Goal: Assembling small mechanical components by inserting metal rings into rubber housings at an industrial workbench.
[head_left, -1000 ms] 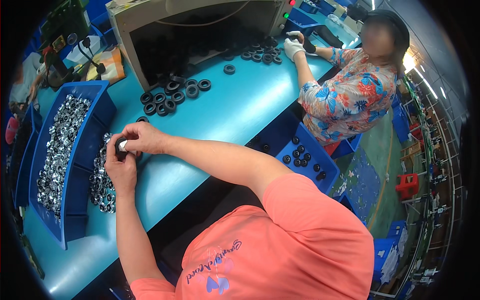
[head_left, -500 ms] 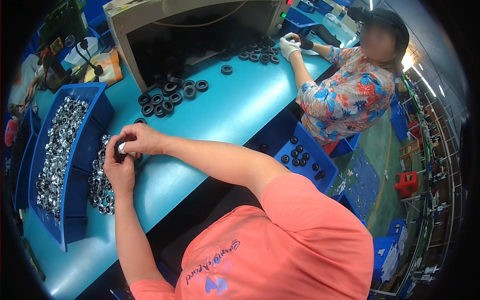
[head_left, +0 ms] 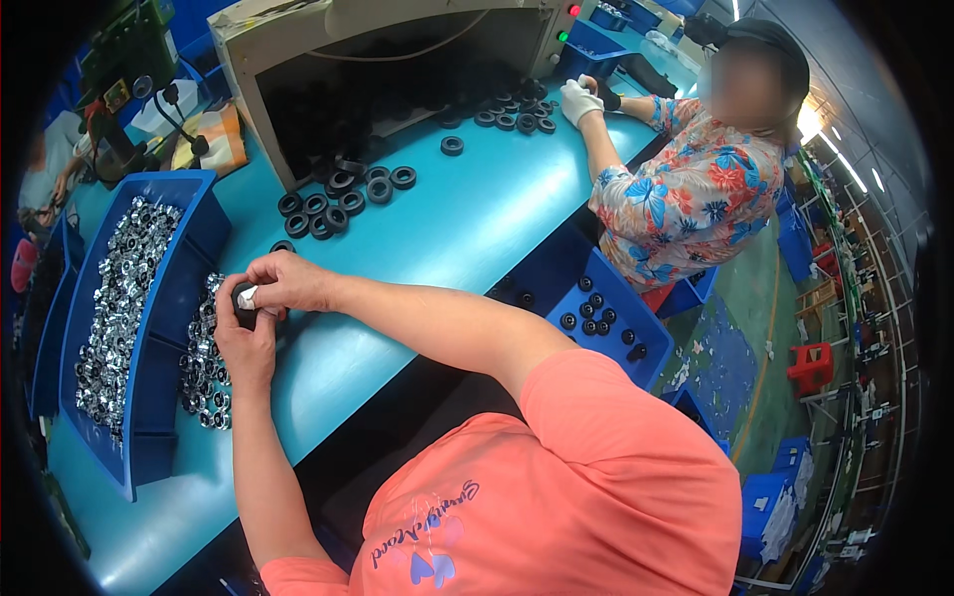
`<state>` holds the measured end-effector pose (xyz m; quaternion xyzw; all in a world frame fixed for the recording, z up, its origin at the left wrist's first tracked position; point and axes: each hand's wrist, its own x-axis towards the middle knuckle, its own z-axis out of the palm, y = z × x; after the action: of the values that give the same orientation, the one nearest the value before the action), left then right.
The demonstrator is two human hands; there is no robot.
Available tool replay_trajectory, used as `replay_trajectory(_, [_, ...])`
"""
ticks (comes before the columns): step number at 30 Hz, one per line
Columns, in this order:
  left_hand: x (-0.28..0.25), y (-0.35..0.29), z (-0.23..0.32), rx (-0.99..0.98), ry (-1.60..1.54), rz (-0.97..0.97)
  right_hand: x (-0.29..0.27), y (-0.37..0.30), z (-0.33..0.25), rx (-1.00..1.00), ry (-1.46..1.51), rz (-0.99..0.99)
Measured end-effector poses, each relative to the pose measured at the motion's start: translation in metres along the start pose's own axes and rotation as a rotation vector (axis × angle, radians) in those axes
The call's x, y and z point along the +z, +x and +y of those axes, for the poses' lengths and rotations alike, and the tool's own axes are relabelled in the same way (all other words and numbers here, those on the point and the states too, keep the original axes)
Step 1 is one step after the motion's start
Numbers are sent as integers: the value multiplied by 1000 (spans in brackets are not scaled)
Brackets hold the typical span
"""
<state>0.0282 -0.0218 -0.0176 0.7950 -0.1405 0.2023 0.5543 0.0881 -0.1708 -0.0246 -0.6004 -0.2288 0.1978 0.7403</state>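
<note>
My left hand [head_left: 246,348] is closed around a black ring [head_left: 241,314], held up by its fingers and thumb just above the bench. My right hand [head_left: 290,282] reaches across from the right and grips the same ring at its top. Something small and white [head_left: 247,296] shows at the right thumb against the ring; whether it is a wrapping on the thumb or a separate piece I cannot tell. Beside and partly behind my left hand lies a heap of shiny metal parts [head_left: 204,372]. A loose black ring [head_left: 283,246] rests just beyond my right hand.
A blue bin [head_left: 159,397] of shiny metal parts stands left on the turquoise bench [head_left: 437,219]. Black rings [head_left: 320,206] are piled before a machine opening [head_left: 338,94]. At right, a co-worker's gloved hand [head_left: 579,102]; below, a blue tray [head_left: 636,308] holds black wheel-like parts.
My hands stay together on the black ring, with only a slight shift of the fingers. The whole view has moved a little. The co-worker's hands have shifted slightly.
</note>
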Motion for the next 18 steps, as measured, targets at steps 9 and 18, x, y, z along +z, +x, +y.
replay_trajectory(9, [-2, -1, 0, -52, 159, 15, 3, -5, -11, 35, -77, -5])
replay_trajectory(18, [0, -1, 1, -23, 189, 50, 2, -6, -13, 55, -111, -23])
